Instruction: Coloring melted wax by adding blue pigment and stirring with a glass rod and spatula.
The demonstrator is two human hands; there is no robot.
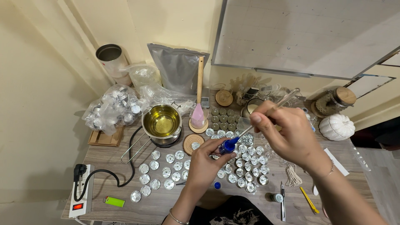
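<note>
My left hand [206, 163] grips a small blue bottle [228, 145] over the table, its open mouth tilted up to the right. My right hand [287, 131] pinches a clear glass dropper [271, 111] whose tip goes into the bottle's mouth. A small blue cap [217, 185] lies on the table below my left hand. Under both hands stand several small metal tealight cups [250, 164] in rows. More cups [160, 171] are spread to the left.
A steel pot of yellow liquid [161, 121] sits on a hot plate, its black cord running to a power strip [82, 191]. Also here: a pink spatula in a glass [198, 112], a green lighter [114, 202], a white pumpkin [337, 126], a cork-lidded jar [335, 100], bags of cups [114, 107], wick string [293, 175].
</note>
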